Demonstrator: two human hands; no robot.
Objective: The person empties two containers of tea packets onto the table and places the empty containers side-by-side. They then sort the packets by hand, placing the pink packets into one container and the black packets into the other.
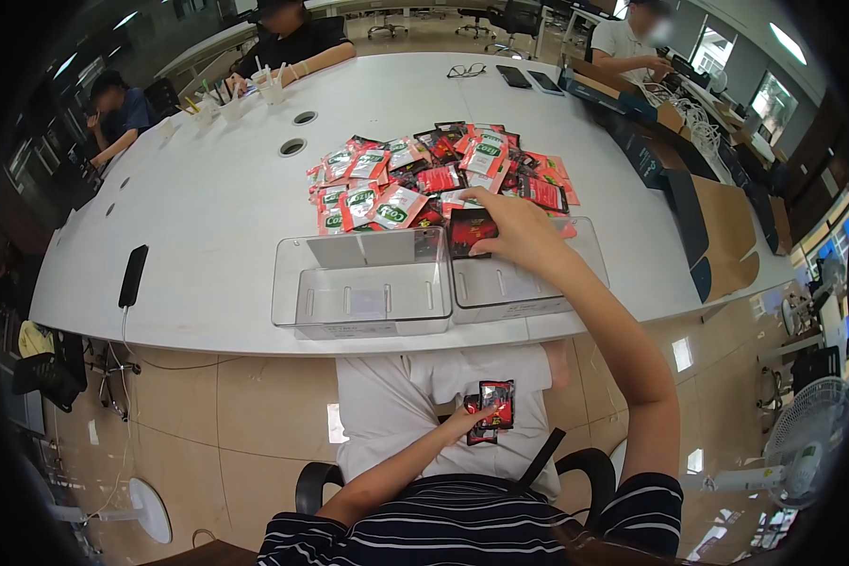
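Over the back of the right clear plastic box, my right hand is closed on a black-and-red packet, thumb and fingers at its edges. My left hand rests low over my lap, closed on a few black-and-red packets that overlap each other. Just behind the boxes spreads a heap of small sachets, some red and white with a green label, others black and red. The left clear plastic box stands beside the right one at the table's front edge, with no packets visible in it.
On the white table lie a black phone with a cable, two more phones and glasses. Opened cardboard boxes line the right edge. Cups with pens stand at the far left. Several people sit around.
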